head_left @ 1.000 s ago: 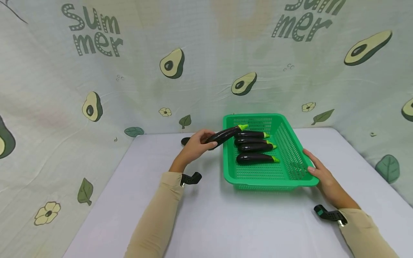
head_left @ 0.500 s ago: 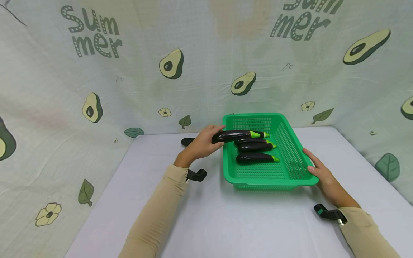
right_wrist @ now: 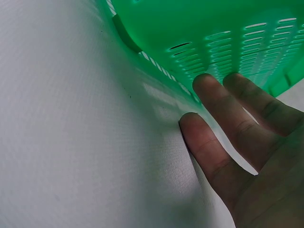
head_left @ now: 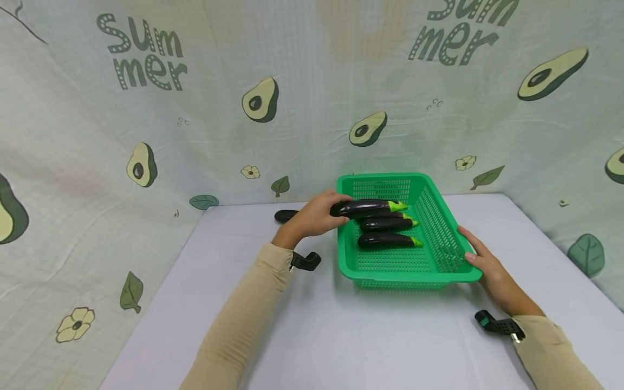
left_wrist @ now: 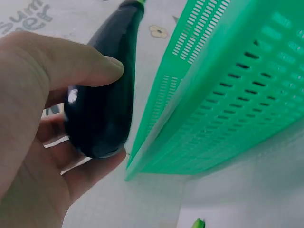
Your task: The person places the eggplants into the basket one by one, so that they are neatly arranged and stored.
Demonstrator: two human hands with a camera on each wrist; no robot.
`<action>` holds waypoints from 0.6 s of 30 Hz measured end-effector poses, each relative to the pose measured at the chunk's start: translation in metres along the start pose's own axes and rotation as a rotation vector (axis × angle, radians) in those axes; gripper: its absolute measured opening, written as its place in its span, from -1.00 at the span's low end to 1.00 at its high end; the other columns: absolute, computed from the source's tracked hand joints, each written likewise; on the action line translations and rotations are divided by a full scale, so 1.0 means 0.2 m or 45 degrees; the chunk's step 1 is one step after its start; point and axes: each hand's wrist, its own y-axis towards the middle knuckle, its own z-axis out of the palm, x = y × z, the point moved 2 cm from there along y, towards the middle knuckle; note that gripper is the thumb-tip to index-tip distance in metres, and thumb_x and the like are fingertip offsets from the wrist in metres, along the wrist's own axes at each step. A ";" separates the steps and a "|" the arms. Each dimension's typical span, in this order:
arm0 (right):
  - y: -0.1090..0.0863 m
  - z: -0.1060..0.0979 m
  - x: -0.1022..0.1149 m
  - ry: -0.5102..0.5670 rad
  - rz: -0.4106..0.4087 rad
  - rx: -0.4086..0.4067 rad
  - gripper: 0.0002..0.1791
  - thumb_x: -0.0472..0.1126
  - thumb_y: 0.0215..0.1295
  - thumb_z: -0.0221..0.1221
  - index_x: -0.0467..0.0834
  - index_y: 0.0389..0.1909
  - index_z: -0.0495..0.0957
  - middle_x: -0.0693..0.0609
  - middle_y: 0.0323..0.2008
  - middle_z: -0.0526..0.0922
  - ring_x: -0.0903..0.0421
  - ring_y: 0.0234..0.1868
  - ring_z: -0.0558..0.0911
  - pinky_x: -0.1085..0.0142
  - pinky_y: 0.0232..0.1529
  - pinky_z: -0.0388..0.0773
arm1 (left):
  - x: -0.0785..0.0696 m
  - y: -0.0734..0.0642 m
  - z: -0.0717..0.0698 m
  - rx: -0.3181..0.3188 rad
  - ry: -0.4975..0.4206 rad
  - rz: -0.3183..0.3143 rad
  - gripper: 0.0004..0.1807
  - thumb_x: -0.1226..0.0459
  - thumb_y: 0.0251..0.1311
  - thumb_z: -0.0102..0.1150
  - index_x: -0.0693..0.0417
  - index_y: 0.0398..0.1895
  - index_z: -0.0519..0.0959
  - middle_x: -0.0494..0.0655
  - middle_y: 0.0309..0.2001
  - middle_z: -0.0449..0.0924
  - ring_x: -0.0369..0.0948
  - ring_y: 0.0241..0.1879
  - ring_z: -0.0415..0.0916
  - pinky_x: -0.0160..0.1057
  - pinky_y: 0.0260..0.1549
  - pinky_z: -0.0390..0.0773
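My left hand [head_left: 319,215] holds a dark purple eggplant [head_left: 363,208] by its blunt end, its green stem pointing right. The eggplant reaches over the left rim of a green plastic basket [head_left: 390,276], above several other eggplants [head_left: 385,241] lying there in a row. In the left wrist view, thumb and fingers wrap the eggplant [left_wrist: 104,114] beside the basket's outer wall [left_wrist: 228,104]. My right hand [head_left: 492,271] holds the basket's right rim, thumb on top. In the right wrist view, its fingers [right_wrist: 209,147] lie at the basket's outer side [right_wrist: 213,52].
Another eggplant [head_left: 285,215] lies on the white table [head_left: 370,336], partly hidden behind my left hand. A printed cloth [head_left: 302,54] hangs at the back and along the sides. Black wrist cameras [head_left: 499,324] sit on both wrists.
My left hand has carried the eggplant rightward over the basket, turning it from tilted up to nearly level and lowering it slightly. My right hand and the basket have stayed put.
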 end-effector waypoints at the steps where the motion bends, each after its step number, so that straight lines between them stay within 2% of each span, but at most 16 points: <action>1: 0.00 0.00 0.00 -0.001 0.000 -0.001 -0.36 -0.21 0.63 -0.31 0.05 0.64 -0.19 0.22 0.46 -0.01 0.35 0.14 0.30 0.56 0.02 0.23 | 0.00 0.01 0.00 0.013 0.006 -0.006 -0.46 0.16 0.35 0.26 0.00 0.37 0.47 -0.05 0.19 0.48 -0.19 0.10 0.42 -0.18 0.06 0.47; 4: 0.00 0.00 0.00 0.001 0.000 -0.002 -0.36 -0.21 0.63 -0.31 0.04 0.64 -0.19 0.23 0.45 0.01 0.35 0.12 0.32 0.56 0.01 0.24 | -0.02 0.04 0.02 0.053 0.017 -0.030 -0.45 0.13 0.34 0.27 -0.02 0.37 0.47 -0.06 0.21 0.49 -0.21 0.11 0.42 -0.18 0.09 0.46; 8: -0.01 0.00 0.00 0.015 0.006 -0.007 -0.36 -0.22 0.63 -0.29 0.05 0.64 -0.18 0.21 0.43 0.04 0.35 0.06 0.41 0.55 -0.01 0.29 | -0.06 0.07 0.04 0.103 0.034 -0.051 -0.46 0.12 0.33 0.29 -0.03 0.36 0.49 -0.11 0.17 0.51 -0.22 -0.04 0.43 -0.22 -0.04 0.48; 11: -0.01 0.00 -0.01 0.007 0.014 -0.003 -0.36 -0.21 0.63 -0.28 0.07 0.64 -0.18 0.21 0.43 0.03 0.34 0.06 0.41 0.56 -0.01 0.29 | -0.08 0.10 0.05 0.131 0.024 -0.071 -0.45 0.12 0.32 0.30 -0.03 0.36 0.49 -0.13 0.17 0.52 -0.22 -0.08 0.42 -0.24 -0.09 0.47; 18: -0.01 -0.01 -0.01 -0.014 0.013 -0.007 -0.36 -0.20 0.63 -0.30 0.06 0.64 -0.19 0.21 0.45 0.01 0.32 0.11 0.35 0.55 0.00 0.25 | -0.11 0.15 0.08 0.170 -0.177 -0.138 -0.42 0.14 0.30 0.33 -0.05 0.38 0.47 -0.16 0.11 0.53 -0.25 0.00 0.45 -0.26 -0.05 0.50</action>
